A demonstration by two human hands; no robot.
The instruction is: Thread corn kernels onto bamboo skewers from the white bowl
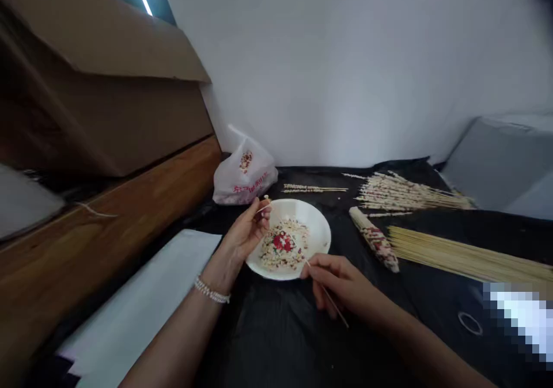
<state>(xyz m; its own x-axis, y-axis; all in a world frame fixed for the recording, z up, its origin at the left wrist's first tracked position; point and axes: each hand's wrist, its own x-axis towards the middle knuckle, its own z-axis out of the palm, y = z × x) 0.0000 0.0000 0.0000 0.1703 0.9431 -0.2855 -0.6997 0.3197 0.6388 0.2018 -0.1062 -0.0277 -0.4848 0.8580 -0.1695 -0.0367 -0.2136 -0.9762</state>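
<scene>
Head view: one left hand (247,230), raised above the left rim of the bowl, thumb and fingertips pinched on a small pale piece, its exact nature too small to tell. One right hand (337,278), at the bowl's near right edge, fingers closed on a thin stick (336,307), slanting with its lower end toward the wearer. One white bowl (318,222), between the hands, containing loose mixed kernels (276,257) and a red patch at centre. Behind it, one white plastic bag (246,181), red lettering; to its right, a few kernel-covered sticks (302,189). Right of the bowl: one partly stripped corn cob (374,238); a larger pile of kernel-covered skewers (391,193); one bundle of bare sticks (449,253). All on black sheeting (276,336).
</scene>
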